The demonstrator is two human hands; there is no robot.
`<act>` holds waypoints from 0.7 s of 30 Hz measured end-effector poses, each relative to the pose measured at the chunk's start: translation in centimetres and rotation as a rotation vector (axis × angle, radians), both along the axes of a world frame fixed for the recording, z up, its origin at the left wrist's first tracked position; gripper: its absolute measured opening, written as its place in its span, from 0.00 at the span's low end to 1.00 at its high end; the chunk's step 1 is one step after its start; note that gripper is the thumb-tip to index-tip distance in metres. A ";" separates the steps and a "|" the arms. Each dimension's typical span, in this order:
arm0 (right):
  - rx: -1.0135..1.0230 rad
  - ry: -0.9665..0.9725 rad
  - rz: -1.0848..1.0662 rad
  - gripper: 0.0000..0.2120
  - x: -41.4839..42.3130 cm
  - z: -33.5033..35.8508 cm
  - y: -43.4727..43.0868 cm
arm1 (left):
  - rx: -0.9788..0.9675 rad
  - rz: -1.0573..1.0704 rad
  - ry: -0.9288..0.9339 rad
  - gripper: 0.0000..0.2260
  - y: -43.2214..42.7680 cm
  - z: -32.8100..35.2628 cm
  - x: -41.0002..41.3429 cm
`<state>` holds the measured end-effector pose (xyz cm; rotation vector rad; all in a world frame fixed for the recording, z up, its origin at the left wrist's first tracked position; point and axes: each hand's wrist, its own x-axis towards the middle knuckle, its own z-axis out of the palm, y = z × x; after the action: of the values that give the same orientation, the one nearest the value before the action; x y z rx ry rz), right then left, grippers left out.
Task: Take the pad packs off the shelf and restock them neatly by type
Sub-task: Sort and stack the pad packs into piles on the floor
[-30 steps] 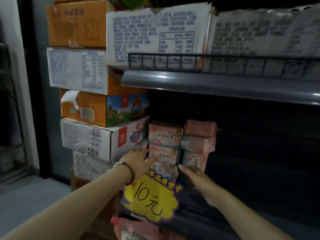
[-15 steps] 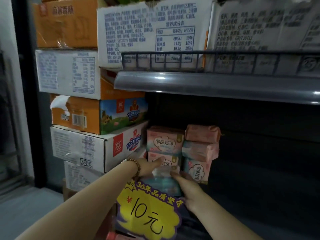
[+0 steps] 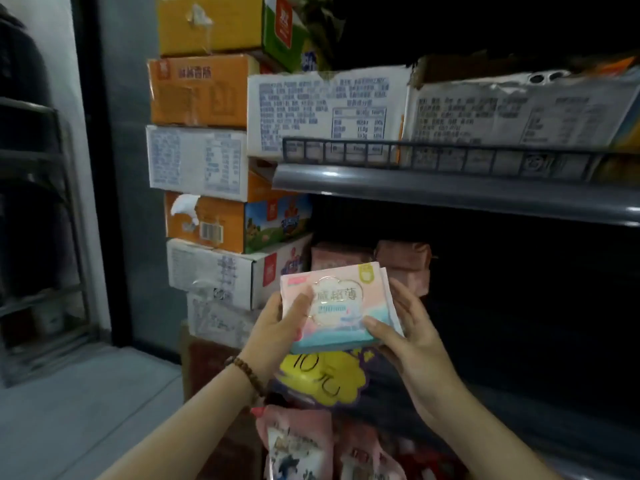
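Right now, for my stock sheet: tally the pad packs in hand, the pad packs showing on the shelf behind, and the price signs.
Held pad pack: 1 (any second behind it is unclear)
Pink pad packs behind it, partly hidden: 3
Yellow price sign: 1
Total: 5

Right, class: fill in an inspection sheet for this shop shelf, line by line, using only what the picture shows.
Surface: dark shelf bay under the grey shelf edge; detail unclear.
Job's things: pad pack held in front of the shelf; pink pad packs stacked behind it.
Clutter: yellow price sign below the pack.
Grippers: left hand and right hand grip the pack's sides.
Cables: nothing seen.
Surroundings: stacked cartons at left.
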<state>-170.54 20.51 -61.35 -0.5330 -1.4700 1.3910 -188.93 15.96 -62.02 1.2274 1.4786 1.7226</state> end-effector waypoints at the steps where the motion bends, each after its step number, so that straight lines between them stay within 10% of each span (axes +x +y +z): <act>1: -0.011 -0.049 0.006 0.28 0.4 -1.2 -1.5 | -0.020 -0.009 -0.026 0.20 -1.8 -1.0 0.4; 5: -0.270 -0.154 0.038 0.24 1.4 -7.7 -5.9 | -0.152 -0.038 -0.007 0.07 -7.9 -6.3 1.8; 11: -0.698 -0.438 0.077 0.22 2.7 -21.2 -10.7 | -0.746 -0.270 0.116 0.34 -12.3 -18.6 0.9; 15: -0.953 -0.559 0.132 0.22 3.4 -29.9 -14.2 | -1.210 -0.444 -0.056 0.18 -16.1 -26.0 0.3; 21: -1.229 -0.601 0.159 0.14 2.8 -38.5 -19.3 | -1.421 -0.441 -0.213 0.21 -20.1 -36.4 -0.1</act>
<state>-167.77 1.21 -99.88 -1.7320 -0.9073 2.3280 -189.01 -4.13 -98.46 0.4576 1.5671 0.2295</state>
